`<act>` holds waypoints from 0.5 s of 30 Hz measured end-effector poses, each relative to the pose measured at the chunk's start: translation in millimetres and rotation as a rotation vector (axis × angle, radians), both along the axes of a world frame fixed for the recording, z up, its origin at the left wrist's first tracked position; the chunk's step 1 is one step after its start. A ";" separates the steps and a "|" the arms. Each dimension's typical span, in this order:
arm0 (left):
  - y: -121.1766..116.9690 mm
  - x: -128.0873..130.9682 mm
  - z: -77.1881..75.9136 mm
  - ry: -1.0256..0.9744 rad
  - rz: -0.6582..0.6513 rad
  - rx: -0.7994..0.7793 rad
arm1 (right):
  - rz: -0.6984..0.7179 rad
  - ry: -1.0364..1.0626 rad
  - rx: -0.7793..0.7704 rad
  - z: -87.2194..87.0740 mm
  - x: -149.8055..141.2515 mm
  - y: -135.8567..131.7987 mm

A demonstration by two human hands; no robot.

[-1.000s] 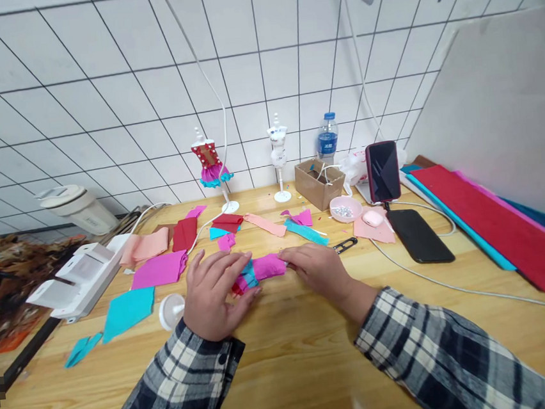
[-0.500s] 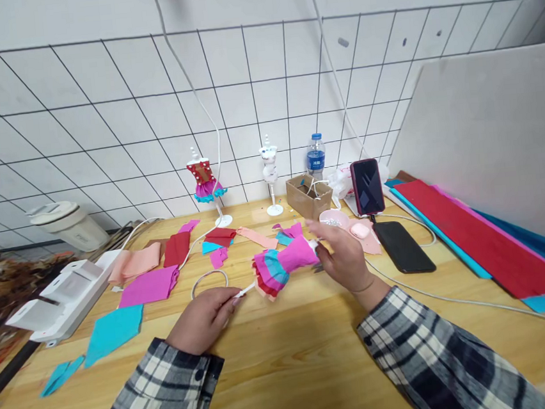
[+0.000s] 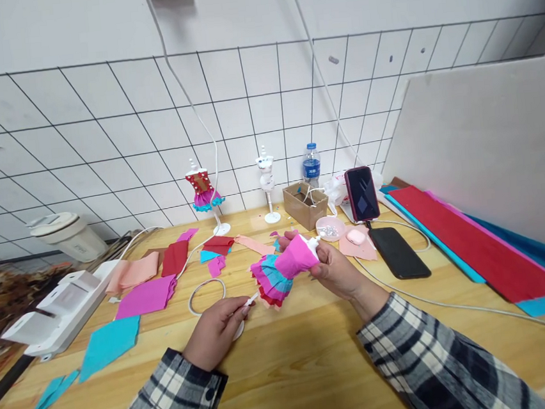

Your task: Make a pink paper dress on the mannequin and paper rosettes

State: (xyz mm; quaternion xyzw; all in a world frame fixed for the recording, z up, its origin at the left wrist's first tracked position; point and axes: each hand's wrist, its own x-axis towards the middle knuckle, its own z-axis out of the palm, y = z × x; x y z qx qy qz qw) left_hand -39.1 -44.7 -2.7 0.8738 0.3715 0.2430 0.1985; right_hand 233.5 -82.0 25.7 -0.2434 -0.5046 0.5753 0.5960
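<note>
In the head view, the left hand [image 3: 216, 333] pinches in its fingers the white stem [image 3: 253, 299] of a dressed mannequin [image 3: 284, 270], tilted above the middle tabletop [image 3: 293, 370]; the right hand's [image 3: 343, 273] fingers grip its magenta bodice [image 3: 298, 255]. Farther off, a red-topped mannequin [image 3: 207, 188] stands upright.

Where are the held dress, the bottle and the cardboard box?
Held dress [image 3: 293, 260]: head view, on its bright pink bodice.
Bottle [image 3: 312, 168]: head view, on its blue label.
Cardboard box [image 3: 298, 210]: head view, on its outer wall.
</note>
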 end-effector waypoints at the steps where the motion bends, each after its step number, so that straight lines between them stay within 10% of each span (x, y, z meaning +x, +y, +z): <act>1: 0.0 0.2 0.3 -0.007 -0.001 -0.033 | -0.004 0.013 -0.006 -0.3 0.0 0.1; 8: -18.2 10.9 3.0 -0.074 -0.186 -0.499 | 0.052 0.085 -0.062 6.1 3.7 -2.8; 15: -37.6 32.8 -9.4 -0.272 0.021 -0.618 | -0.006 0.058 -0.054 0.8 -5.7 0.4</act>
